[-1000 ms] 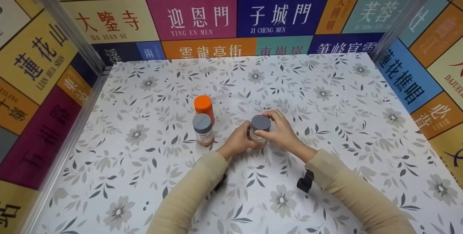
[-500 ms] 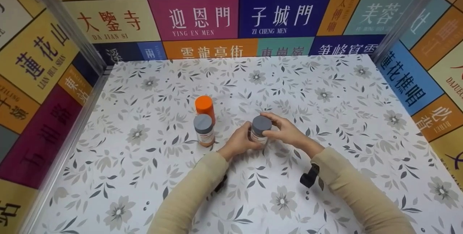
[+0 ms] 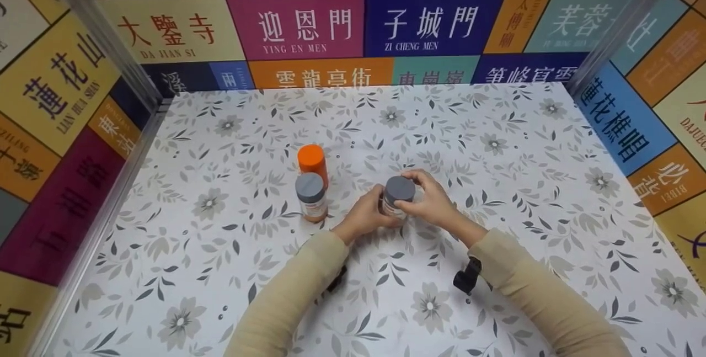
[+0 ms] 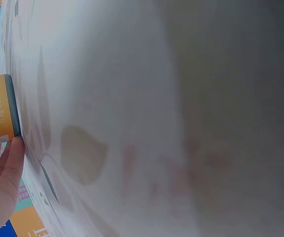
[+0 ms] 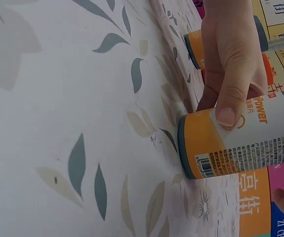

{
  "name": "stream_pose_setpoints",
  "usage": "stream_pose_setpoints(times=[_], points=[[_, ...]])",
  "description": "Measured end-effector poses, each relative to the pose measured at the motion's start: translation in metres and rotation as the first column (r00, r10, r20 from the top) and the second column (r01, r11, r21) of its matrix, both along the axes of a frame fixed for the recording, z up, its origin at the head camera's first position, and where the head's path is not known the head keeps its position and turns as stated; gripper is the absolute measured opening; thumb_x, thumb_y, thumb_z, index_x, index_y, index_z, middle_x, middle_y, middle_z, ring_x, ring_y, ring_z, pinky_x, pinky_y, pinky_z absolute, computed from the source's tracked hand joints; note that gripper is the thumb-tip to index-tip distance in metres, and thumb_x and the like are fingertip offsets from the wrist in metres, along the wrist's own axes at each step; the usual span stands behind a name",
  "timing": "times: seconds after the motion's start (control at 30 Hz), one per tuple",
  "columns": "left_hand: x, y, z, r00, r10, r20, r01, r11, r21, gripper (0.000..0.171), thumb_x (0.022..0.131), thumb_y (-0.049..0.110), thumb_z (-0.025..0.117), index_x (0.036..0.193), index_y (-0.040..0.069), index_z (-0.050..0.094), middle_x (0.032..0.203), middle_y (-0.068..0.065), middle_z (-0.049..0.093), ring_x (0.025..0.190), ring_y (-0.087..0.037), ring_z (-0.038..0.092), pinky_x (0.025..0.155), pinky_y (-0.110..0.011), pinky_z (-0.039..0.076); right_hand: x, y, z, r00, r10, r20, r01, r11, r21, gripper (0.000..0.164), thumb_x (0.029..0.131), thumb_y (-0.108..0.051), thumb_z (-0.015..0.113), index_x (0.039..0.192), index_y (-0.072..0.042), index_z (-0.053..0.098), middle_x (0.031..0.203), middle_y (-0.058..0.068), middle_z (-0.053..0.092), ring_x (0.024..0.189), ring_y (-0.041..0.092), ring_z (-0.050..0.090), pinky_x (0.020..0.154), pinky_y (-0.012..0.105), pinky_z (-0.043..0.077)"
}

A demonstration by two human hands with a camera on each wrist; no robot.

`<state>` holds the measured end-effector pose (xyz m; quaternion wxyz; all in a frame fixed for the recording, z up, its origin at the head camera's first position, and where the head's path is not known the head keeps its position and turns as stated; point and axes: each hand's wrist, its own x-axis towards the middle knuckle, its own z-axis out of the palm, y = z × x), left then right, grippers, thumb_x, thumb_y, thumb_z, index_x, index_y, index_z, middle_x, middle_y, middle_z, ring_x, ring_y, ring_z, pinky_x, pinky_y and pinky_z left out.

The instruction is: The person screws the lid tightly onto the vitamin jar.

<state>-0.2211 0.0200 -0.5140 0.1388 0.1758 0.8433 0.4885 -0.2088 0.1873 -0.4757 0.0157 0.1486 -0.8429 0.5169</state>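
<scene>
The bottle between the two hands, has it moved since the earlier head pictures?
No: in the head view, the bottle keeps its place against the printed flower beyond it. Whether its grey lid turned, I cannot tell.

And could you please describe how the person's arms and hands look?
The left sleeve and right sleeve are plain beige. The left hand and right hand are ungloved. A black device shows by the right sleeve's end, a partly hidden dark object by the left's.

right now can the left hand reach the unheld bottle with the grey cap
Probably yes, once the left hand lets go of the held bottle: only tabletop shows between that hand and the unheld bottle.
</scene>
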Motion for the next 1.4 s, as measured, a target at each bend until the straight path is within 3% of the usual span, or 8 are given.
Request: stream_pose_setpoints(times=[0.27, 0.37, 0.47, 0.53, 0.67, 0.77, 1.07, 1.4], points=[[0.000, -0.002, -0.002, 1.000, -0.002, -0.010, 0.002, 0.999, 0.033, 0.052, 0.068, 0.014, 0.080, 0.108, 0.005, 0.048, 0.107, -0.009, 0.058, 0.096, -0.018, 0.054, 0.085, -0.029, 0.043, 0.007, -0.013, 0.001, 0.984, -0.178, 0.030, 0.176, 0.982, 0.069, 0.050, 0.067, -0.016, 0.078, 0.104, 0.002, 0.050, 0.107, 0.017, 0.052, 0.103, 0.031, 0.048, 0.094, 0.042, 0.035], [-0.001, -0.001, -0.001, 1.000, -0.003, -0.020, 0.003, 1.000, 0.021, 0.052, 0.067, 0.015, 0.080, 0.107, 0.005, 0.048, 0.106, -0.008, 0.058, 0.094, -0.018, 0.053, 0.084, -0.029, 0.043, 0.006, -0.013, 0.001, 0.979, -0.197, 0.057, 0.192, 0.978, 0.080, 0.051, 0.067, -0.020, 0.079, 0.103, 0.000, 0.048, 0.105, 0.016, 0.051, 0.098, 0.028, 0.047, 0.088, 0.038, 0.035], [-0.001, -0.001, 0.000, 0.999, -0.009, -0.032, 0.009, 1.000, 0.014, 0.051, 0.067, 0.014, 0.080, 0.106, 0.005, 0.048, 0.104, -0.008, 0.058, 0.093, -0.017, 0.053, 0.084, -0.029, 0.043, 0.003, -0.006, 0.001, 0.988, -0.121, 0.100, 0.117, 0.992, 0.050, 0.056, 0.069, -0.019, 0.077, 0.111, 0.001, 0.046, 0.116, 0.018, 0.049, 0.108, 0.030, 0.045, 0.094, 0.040, 0.033], [-0.001, -0.001, 0.000, 0.999, -0.013, -0.032, 0.013, 1.000, 0.016, 0.051, 0.067, 0.014, 0.079, 0.106, 0.004, 0.048, 0.104, -0.008, 0.058, 0.094, -0.017, 0.054, 0.084, -0.029, 0.043, 0.001, 0.001, 0.004, 0.991, -0.008, 0.130, 0.008, 1.000, 0.000, 0.061, 0.074, -0.014, 0.074, 0.123, 0.002, 0.042, 0.128, 0.020, 0.045, 0.118, 0.034, 0.041, 0.100, 0.045, 0.030], [-0.001, -0.001, 0.001, 1.000, -0.013, -0.013, 0.014, 1.000, 0.028, 0.051, 0.068, 0.014, 0.080, 0.107, 0.005, 0.048, 0.104, -0.007, 0.058, 0.094, -0.017, 0.055, 0.084, -0.028, 0.044, -0.004, 0.013, 0.009, 0.970, 0.213, 0.121, -0.205, 0.976, -0.076, 0.061, 0.080, -0.001, 0.065, 0.134, 0.005, 0.038, 0.139, 0.022, 0.036, 0.127, 0.038, 0.033, 0.104, 0.051, 0.025], [-0.001, -0.001, 0.001, 1.000, -0.012, 0.003, 0.012, 1.000, 0.024, 0.052, 0.068, 0.015, 0.079, 0.108, 0.006, 0.047, 0.104, -0.006, 0.058, 0.093, -0.015, 0.055, 0.082, -0.027, 0.044, -0.006, 0.016, 0.012, 0.960, 0.266, 0.085, -0.262, 0.963, -0.056, 0.054, 0.081, 0.003, 0.064, 0.130, 0.007, 0.043, 0.137, 0.024, 0.037, 0.127, 0.037, 0.034, 0.103, 0.050, 0.026], [0.000, -0.001, -0.001, 1.000, -0.006, 0.009, 0.006, 1.000, 0.027, 0.052, 0.068, 0.016, 0.080, 0.107, 0.006, 0.047, 0.104, -0.007, 0.058, 0.093, -0.016, 0.056, 0.081, -0.026, 0.046, -0.006, 0.008, 0.015, 0.986, 0.166, -0.017, -0.164, 0.983, 0.085, 0.050, 0.074, -0.007, 0.073, 0.118, 0.007, 0.053, 0.114, 0.018, 0.054, 0.106, 0.031, 0.048, 0.095, 0.047, 0.036], [0.001, 0.001, 0.001, 1.000, -0.001, 0.003, 0.001, 1.000, 0.010, 0.053, 0.067, 0.016, 0.080, 0.107, 0.006, 0.047, 0.105, -0.007, 0.058, 0.094, -0.017, 0.055, 0.083, -0.028, 0.045, 0.004, -0.004, 0.026, 1.000, -0.012, -0.013, 0.015, 0.969, 0.247, 0.052, 0.070, -0.021, 0.078, 0.113, 0.001, 0.057, 0.104, 0.014, 0.054, 0.094, 0.027, 0.051, 0.082, 0.040, 0.042]])
